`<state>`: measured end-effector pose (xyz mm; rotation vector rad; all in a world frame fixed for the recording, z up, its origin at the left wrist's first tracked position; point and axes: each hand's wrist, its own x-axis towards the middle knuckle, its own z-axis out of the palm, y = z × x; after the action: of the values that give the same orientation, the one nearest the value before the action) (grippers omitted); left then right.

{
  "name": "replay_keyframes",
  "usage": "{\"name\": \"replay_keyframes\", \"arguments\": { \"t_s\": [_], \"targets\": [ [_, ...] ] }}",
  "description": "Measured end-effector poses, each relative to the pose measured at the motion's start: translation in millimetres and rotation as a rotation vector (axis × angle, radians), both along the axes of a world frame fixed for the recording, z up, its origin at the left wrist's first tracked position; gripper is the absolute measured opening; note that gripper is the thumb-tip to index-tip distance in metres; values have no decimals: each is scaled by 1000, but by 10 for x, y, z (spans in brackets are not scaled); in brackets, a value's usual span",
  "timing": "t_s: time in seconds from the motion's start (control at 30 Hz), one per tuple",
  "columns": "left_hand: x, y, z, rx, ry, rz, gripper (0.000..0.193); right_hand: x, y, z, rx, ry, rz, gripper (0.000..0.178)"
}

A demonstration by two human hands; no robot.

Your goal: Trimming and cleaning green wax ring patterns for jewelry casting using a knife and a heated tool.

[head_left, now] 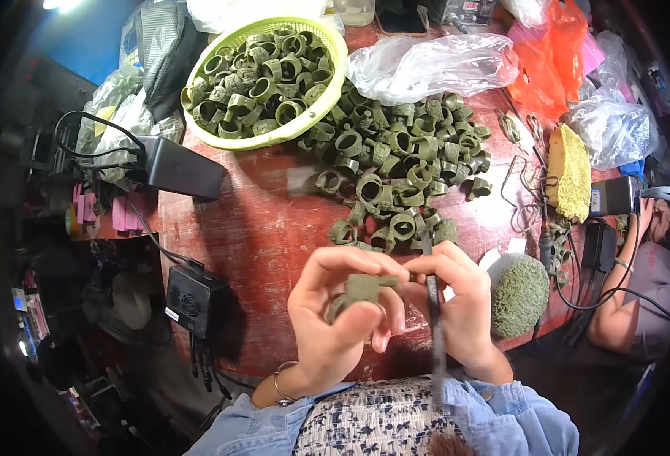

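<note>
My left hand (pixel 342 311) is closed around a dull green ring-shaped piece (pixel 361 287) with a flat block on it, pinched between thumb and fingers. Beside it, my right hand (pixel 456 300) grips a long, thin, dark flat tool (pixel 435 327), which points away from me at its upper end and down toward my lap at the other. The fingertips of both hands meet close to the green piece. Just beyond them lies a loose heap of similar green ring-shaped pieces (pixel 403 144) on the red table (pixel 236 304).
A yellow-green basket (pixel 198 131) full of green pieces stands at the far left. Black boxes with cables (pixel 198 296) sit at the left edge. To the right are a round green rough pad (pixel 520 295), a yellow sponge (pixel 568 173), plastic bags (pixel 433 64) and another person's arm (pixel 622 289).
</note>
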<state>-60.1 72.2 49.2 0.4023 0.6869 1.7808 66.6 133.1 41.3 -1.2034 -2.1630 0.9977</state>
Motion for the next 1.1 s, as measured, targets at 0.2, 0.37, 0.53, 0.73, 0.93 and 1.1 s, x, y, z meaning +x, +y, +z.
{"name": "replay_keyframes", "arguments": {
  "t_s": [0.2,0.37,0.53,0.73,0.93,1.1],
  "targets": [
    [-11,54,30,-19,163,27,26,128,61,72,-530,558,5,20],
    [-30,-1,-49,-77,528,35,24,169,35,99,-653,769,-74,21],
    [10,60,13,-126,523,-107,36,168,21,114,-643,883,-12,15],
    [-50,71,20,-203,421,-394,28,184,-3,80,-505,725,5,17],
    [-30,67,-2,-149,68,-396,24,157,-24,57,-149,727,-148,21],
    [-30,61,-39,-71,-88,-259,21,243,-133,79,-89,718,-173,36]
  ]
}}
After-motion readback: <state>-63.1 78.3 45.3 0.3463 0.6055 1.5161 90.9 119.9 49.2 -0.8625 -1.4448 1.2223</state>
